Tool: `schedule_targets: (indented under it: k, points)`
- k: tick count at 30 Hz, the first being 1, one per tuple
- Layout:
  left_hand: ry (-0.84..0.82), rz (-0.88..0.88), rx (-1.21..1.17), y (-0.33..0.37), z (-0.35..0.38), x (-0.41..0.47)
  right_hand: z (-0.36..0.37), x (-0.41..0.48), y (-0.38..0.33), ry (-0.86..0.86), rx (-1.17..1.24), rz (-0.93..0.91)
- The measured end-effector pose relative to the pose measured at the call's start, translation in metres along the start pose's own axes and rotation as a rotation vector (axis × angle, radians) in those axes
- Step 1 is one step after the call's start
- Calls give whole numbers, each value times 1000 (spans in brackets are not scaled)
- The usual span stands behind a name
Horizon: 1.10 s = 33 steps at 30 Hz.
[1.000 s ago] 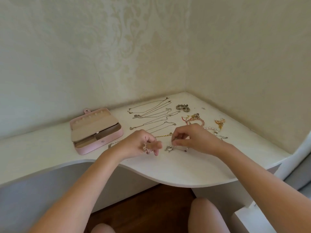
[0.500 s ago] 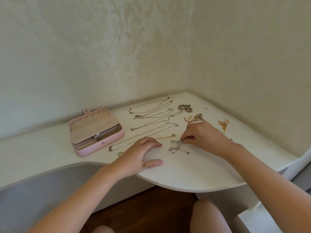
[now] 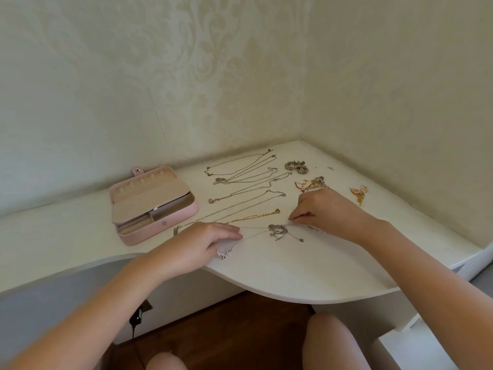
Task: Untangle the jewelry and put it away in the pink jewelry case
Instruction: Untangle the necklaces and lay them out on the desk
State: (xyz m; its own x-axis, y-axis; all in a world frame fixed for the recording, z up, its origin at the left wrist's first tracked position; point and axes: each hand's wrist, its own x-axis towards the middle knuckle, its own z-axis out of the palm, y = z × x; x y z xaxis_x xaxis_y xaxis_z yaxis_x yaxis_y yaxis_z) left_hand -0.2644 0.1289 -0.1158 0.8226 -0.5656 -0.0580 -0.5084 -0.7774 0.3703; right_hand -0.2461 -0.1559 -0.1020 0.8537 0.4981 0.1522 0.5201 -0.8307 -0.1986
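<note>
One silver tangle (image 3: 278, 231) between left hand (image 3: 210, 243) and right hand (image 3: 324, 209)

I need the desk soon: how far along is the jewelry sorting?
Done: several chains lie straightened in rows. In hand: the right hand pinches the silver tangle; the left hand presses its chain flat. Left: the open pink case shows no jewelry yet.

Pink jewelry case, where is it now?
Head view: the open pink jewelry case sits on the white desk, left of the laid-out thin chain necklaces and behind-left of the left hand, touching neither.
</note>
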Motion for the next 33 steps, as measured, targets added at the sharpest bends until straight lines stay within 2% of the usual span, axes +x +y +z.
schedule_targets:
  k: [6,8,10,13,17,21,24,30,33]
  points:
    - [-144,-53,99,14,-16,-5,-5,4,0,-102,18,74]
    - [-82,-53,113,23,-18,-3,-6,7,-5,-76,91,103]
    - [60,-10,83,37,-12,3,-4,12,-14,-47,190,117]
    - [175,2,4,59,12,12,5,23,-25,-79,239,138]
    - [41,-66,95,61,48,20,7,29,-23,-207,276,197]
    - [25,-72,139,57,53,21,8,27,-19,-273,263,171]
    - [36,-76,140,58,52,20,11,24,-14,-211,294,194]
    - [30,-71,147,60,51,20,15,22,-7,-23,659,178]
    - [21,-70,143,59,51,18,13,22,-6,102,743,177]
